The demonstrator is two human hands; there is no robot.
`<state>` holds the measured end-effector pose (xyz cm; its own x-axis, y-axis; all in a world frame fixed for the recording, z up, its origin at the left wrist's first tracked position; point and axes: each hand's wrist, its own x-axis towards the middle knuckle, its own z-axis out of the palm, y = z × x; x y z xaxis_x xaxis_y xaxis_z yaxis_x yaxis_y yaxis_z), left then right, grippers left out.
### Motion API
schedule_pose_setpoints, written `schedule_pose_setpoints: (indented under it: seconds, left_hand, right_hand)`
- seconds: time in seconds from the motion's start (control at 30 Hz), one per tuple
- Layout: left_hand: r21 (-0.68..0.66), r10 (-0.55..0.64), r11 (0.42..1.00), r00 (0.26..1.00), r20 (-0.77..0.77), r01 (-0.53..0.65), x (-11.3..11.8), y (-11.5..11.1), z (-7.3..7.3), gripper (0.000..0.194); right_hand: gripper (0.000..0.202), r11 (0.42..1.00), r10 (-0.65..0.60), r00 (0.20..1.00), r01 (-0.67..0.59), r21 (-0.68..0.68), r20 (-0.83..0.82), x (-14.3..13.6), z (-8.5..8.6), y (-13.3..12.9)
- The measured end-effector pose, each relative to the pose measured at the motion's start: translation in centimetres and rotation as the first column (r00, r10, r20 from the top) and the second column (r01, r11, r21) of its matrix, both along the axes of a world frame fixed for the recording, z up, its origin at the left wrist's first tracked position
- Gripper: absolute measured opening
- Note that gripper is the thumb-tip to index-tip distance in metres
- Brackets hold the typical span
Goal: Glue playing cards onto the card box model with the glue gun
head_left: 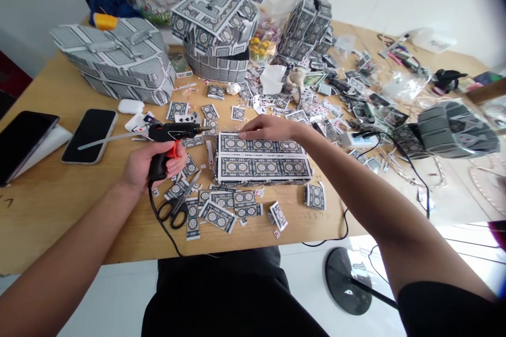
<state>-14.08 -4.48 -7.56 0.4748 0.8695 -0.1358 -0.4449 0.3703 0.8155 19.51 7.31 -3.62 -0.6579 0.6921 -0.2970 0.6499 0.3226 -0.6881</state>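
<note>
My left hand is wrapped round the handle of a black hot glue gun with an orange trigger. Its nozzle points right, close to the far left corner of a flat box covered in patterned playing cards. A pale glue stick juts out of the gun's back. My right hand lies over the box's far edge with fingers stretched out, touching its top; the thumb is hard to make out. Black-handled scissors and several loose or folded cards lie in front and to the left of the box.
Behind stand a large card-covered bag, a lidded card box and a card tower. Two phones lie at left. Scattered cards and a white power strip with a trailing black cord occupy the right.
</note>
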Motion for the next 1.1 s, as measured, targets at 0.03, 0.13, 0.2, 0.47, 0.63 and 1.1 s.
schedule_pose_setpoints:
  seconds: [0.03,0.13,0.2,0.47,0.63,1.1]
  left_hand:
    - [0.004,-0.003,1.0,1.0,0.001,0.003,0.0,0.0,0.0,0.03]
    - [0.019,0.017,1.0,1.0,0.002,-0.017,0.0,0.0,0.0,0.028]
    - [0.03,0.031,0.999,0.999,-0.008,-0.031,0.0,0.0,0.0,0.028]
    - [0.048,0.036,0.998,0.998,-0.055,-0.033,0.2,0.0,-0.1,0.029]
    - [0.066,0.029,0.998,0.997,-0.068,-0.025,0.4,0.1,-0.1,0.03]
    - [0.114,0.163,0.984,0.954,-0.253,-0.138,-0.6,-0.6,0.4,0.034]
  right_hand:
    - [0.041,1.0,0.006,1.0,-0.005,0.029,-0.026,-0.1,0.1,-0.5]
    - [0.034,0.958,-0.157,0.973,0.192,0.213,-0.169,-0.3,1.0,-2.8]
    - [0.033,0.874,-0.32,0.92,0.379,0.303,-0.228,-0.2,1.9,-5.0]
    - [0.028,0.786,-0.455,0.853,0.52,0.334,-0.256,-0.1,1.5,-13.8]
    - [0.024,0.828,-0.143,0.933,0.296,0.477,-0.33,-2.3,-0.7,-16.4]
    - [0.036,0.748,-0.048,0.979,0.165,0.643,-0.196,-4.1,-3.5,-17.2]
